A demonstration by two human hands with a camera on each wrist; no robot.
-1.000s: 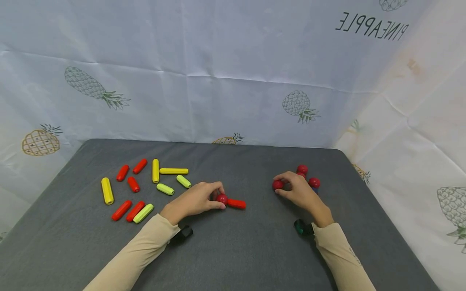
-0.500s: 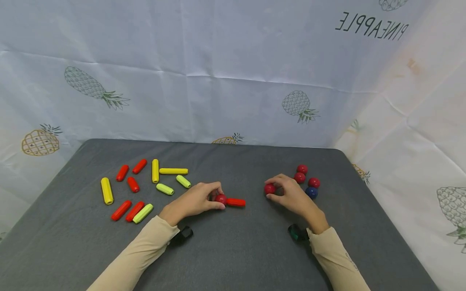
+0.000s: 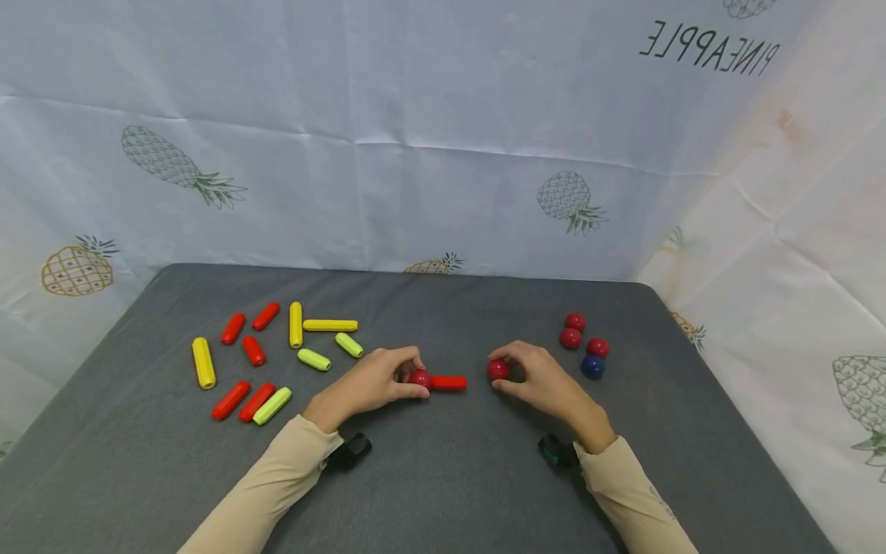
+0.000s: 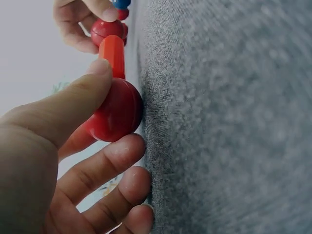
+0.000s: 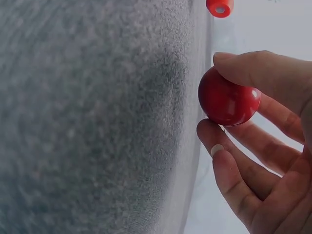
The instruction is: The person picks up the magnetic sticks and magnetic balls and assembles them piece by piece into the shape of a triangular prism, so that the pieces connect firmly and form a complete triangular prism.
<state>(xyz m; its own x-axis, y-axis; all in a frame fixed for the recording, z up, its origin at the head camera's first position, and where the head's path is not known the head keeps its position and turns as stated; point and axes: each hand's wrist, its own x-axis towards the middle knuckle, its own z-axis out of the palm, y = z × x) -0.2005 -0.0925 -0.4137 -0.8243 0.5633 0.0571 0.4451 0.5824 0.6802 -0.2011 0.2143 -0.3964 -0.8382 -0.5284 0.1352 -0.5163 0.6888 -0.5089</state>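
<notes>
My left hand (image 3: 374,377) pinches a glossy red ball (image 3: 420,378) between thumb and fingers, low over the grey cloth. A short red ribbed rod (image 3: 450,382) extends from that ball to the right, touching it; whether the two are joined I cannot tell. Across a gap, my right hand (image 3: 543,378) grips a second red ball (image 3: 497,370) by thumb and fingertips. The right wrist view shows this ball (image 5: 228,100) close up, and the rod's near end (image 5: 219,8) has a pale hole. From the left wrist, the rod (image 4: 112,56) points toward the right hand's ball.
Several loose red rods (image 3: 231,401), yellow rods (image 3: 204,363) and lime-green rods (image 3: 314,359) lie on the left of the grey-covered table (image 3: 443,477). Behind the right hand are a blue ball (image 3: 593,366) and 3 red balls (image 3: 571,338). A pineapple-print curtain (image 3: 443,208) hangs behind.
The right hand has slid left with its red ball, toward the red rod, uncovering the blue ball. The left hand has hardly moved; the rod now lies more level.
</notes>
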